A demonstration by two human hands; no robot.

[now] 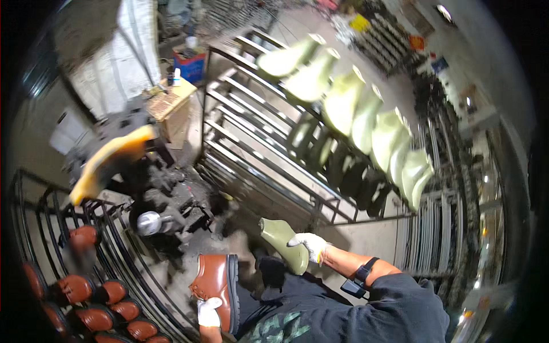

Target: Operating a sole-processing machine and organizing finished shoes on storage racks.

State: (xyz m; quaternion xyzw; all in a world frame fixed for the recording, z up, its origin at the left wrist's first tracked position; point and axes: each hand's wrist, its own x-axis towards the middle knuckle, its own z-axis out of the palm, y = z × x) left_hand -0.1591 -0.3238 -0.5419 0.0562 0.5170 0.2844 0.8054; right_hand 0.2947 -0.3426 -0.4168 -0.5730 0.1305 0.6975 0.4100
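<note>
My left hand (209, 312), in a white glove, grips a glossy brown shoe (217, 286) with a thick black sole by its rear end, low in the view. My right hand (309, 246), also in a white glove, holds a pale green shoe last (283, 243) by its lower end, its narrow top pointing up-left. A dark watch band sits on my right wrist. Both hands are close to my body, about a hand's width apart.
A metal rack (257, 154) ahead carries a row of pale green lasts (366, 120) on its upper bars. A curved black rack (114, 251) at lower left holds several brown shoes (94, 317). A dark machine (166, 188) with a yellow last (108, 160) stands at left.
</note>
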